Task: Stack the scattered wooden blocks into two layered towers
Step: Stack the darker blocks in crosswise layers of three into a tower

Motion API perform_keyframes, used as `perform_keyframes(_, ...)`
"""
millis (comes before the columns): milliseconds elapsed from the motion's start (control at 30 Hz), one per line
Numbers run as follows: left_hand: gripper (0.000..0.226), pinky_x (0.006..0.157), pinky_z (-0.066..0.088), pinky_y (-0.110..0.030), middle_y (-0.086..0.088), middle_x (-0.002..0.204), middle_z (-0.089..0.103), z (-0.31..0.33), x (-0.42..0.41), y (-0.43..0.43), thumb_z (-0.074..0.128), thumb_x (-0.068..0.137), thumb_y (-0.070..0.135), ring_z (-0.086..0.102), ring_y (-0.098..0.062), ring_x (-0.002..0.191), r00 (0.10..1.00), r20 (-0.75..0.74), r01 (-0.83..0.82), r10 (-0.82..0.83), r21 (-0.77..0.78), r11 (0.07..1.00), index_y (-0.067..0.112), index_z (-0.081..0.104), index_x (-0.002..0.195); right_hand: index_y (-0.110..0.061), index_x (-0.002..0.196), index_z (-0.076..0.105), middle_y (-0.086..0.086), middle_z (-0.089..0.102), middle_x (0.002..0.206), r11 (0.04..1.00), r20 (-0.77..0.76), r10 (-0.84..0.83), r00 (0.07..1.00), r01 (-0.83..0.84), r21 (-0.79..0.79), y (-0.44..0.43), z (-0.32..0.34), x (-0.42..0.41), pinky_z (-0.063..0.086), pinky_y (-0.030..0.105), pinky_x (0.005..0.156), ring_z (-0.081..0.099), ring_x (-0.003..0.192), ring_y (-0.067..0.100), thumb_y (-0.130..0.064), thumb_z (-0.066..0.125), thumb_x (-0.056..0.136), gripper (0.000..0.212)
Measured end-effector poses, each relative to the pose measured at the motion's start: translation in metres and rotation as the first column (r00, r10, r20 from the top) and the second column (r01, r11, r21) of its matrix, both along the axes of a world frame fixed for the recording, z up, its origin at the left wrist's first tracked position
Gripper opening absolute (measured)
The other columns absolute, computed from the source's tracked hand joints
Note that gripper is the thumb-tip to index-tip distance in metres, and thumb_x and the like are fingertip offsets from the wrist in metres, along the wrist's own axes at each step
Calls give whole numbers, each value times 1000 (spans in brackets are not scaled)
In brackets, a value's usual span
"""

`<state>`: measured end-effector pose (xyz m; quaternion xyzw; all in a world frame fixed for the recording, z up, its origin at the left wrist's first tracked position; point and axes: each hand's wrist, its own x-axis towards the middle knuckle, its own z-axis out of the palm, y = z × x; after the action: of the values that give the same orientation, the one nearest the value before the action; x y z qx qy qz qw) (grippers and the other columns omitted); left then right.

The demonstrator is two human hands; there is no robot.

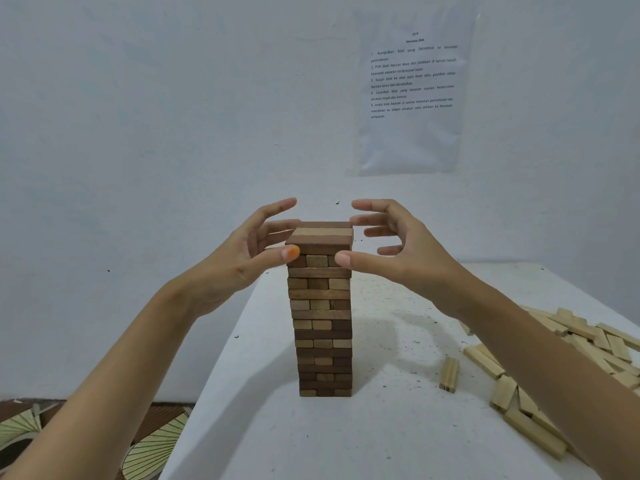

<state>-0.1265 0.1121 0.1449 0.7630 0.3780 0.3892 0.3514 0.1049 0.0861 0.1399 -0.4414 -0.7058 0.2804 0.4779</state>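
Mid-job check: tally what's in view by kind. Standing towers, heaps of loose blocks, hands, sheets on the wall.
Standing tower: 1
Heap of loose pale blocks: 1
Hands: 2 (left hand, right hand)
Wall sheet: 1
Total: 5

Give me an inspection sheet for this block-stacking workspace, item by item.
Surface: white table, flecked with small dark specks.
Job's things: one tall tower of brown and tan blocks stands mid-table; loose pale blocks lie heaped at the right; a small pale bundle stands on end beside them; no second tower seen.
Clutter: nothing seen.
Hands: left hand and right hand flank the tower's top, fingers spread, thumbs at its upper layers; neither holds a block.
Cables: nothing seen.
Surroundings: pale wall with a printed sheet; patterned floor at lower left.
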Motion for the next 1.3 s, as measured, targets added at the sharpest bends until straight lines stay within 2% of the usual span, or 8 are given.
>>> perform_keyframes(100,90,114,28,-39,18,141,46,-7,-2,-8,57,61,80,41,-2,130,996,32,-90,89,19,996,45,34,140,-38,141,37,-18,46,135,999,-27,-4,1000,3,-37,-9,-5,3,37,23,99,43,122,-4,-58,76,67,86)
perform_keyframes(167,95,116,24,-45,23,143,43,-14,0,-15,49,57,90,39,-3,133,991,61,-122,121,14,992,46,35,141,-35,149,27,-16,35,148,998,-37,-22,999,19,-62,-16,-12,-1,28,26,107,33,134,-1,-56,60,72,86)
perform_keyframes(300,82,116,20,-31,27,147,34,-23,18,-29,36,74,82,30,4,137,975,121,-186,184,3,983,41,30,145,-30,155,7,-19,9,159,997,48,-47,998,50,-60,-27,-25,-19,6,23,112,3,141,-9,-49,44,98,71)
perform_keyframes(433,77,105,17,-11,26,151,25,-26,34,-36,27,79,66,22,11,137,968,147,-207,204,7,978,35,24,149,-28,155,0,-18,0,161,996,59,-52,997,56,-70,-28,-24,-32,-2,28,119,-7,145,-4,-44,33,101,65)
perform_keyframes(600,74,105,17,-10,24,152,24,-28,36,-33,27,80,62,21,10,138,961,188,-205,203,-6,979,33,25,148,-24,154,-5,-17,-3,161,996,58,-66,996,69,-52,-29,-20,-41,-5,21,112,-10,145,-3,-38,28,104,62)
perform_keyframes(767,69,99,24,2,21,150,33,-30,35,-30,28,86,57,26,12,135,972,169,-171,165,22,985,28,30,148,-23,154,-6,-13,-2,162,994,43,-75,996,78,-72,-28,-18,-45,-2,30,121,-8,145,-3,-34,25,104,60)
perform_keyframes(1000,48,86,25,9,24,142,38,-32,38,-30,29,100,36,31,32,114,969,175,-189,173,74,979,22,36,146,-24,154,-7,-13,-2,162,991,62,-87,994,93,-94,-28,-17,-46,-2,28,120,-7,146,0,-33,22,105,57)
perform_keyframes(1300,50,94,23,5,18,149,34,-35,41,-32,26,98,40,24,20,130,975,172,-168,143,137,976,25,36,145,-24,155,-2,-9,7,162,991,42,-99,994,102,-82,-27,-19,-47,8,37,122,4,148,6,-35,21,105,56)
